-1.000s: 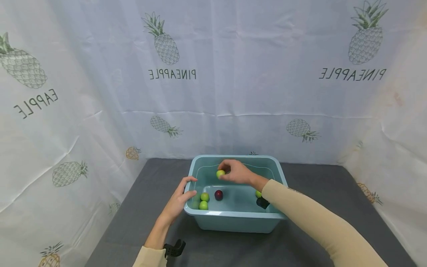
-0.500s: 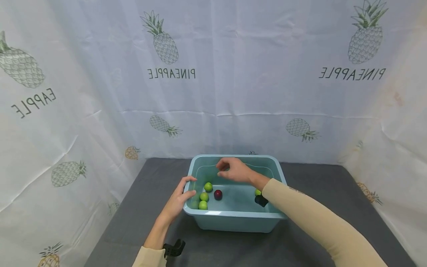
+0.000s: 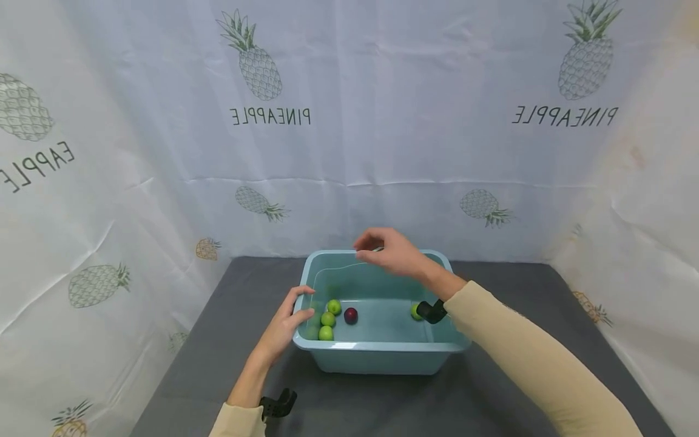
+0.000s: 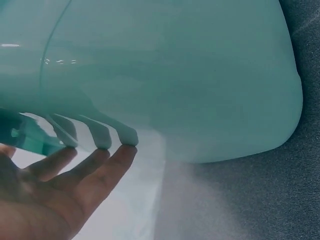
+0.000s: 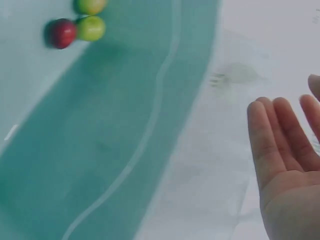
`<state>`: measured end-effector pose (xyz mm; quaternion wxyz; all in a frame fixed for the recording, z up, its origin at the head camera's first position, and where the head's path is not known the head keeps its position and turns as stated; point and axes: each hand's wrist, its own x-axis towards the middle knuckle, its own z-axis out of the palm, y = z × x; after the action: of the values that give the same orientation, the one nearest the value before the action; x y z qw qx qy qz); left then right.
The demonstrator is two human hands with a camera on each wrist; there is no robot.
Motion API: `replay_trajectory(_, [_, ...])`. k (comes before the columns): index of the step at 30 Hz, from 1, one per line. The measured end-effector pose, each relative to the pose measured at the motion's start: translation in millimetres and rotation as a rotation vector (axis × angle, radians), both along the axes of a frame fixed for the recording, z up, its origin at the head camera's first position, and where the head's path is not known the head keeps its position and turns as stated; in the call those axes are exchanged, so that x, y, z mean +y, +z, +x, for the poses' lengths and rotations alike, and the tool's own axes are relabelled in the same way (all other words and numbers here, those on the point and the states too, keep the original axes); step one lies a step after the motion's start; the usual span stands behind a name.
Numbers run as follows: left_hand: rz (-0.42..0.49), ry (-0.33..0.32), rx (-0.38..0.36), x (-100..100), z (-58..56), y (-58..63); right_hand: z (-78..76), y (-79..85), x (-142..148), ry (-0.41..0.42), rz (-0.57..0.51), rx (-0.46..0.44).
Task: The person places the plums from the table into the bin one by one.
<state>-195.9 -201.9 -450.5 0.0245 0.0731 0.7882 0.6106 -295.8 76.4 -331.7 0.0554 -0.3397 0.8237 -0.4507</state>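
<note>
While round fruits (image 3: 328,319) sit in the smooth plastic tub (image 3: 377,355), both hands seem spread, empty.

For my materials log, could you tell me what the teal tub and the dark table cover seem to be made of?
The teal tub looks like smooth, glossy moulded plastic: highlights on its wall, rounded corners. The dark table cover looks like matte grey fabric, perhaps felt: fine texture, no shine.

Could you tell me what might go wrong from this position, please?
The left hand steadies only one corner of the basin, so it could slide on the grey cloth. Water inside may slosh over the rim. The right hand hangs empty above the far rim and might knock it when reaching for the green fruits.
</note>
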Motion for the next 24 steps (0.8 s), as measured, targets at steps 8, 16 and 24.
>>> replay_trajectory(8, [-0.009,0.016,0.028,1,1.5,1.7,19.5,25.5,23,-0.04,-0.032,0.017])
replay_trajectory(16, [-0.011,0.013,0.034,-1,0.6,1.9,34.1,31.2,54,-0.153,-0.02,0.042])
replay_trajectory(24, [-0.001,-0.001,0.04,-2,-1.5,2.8,51.7,21.2,85,-0.244,0.052,0.117])
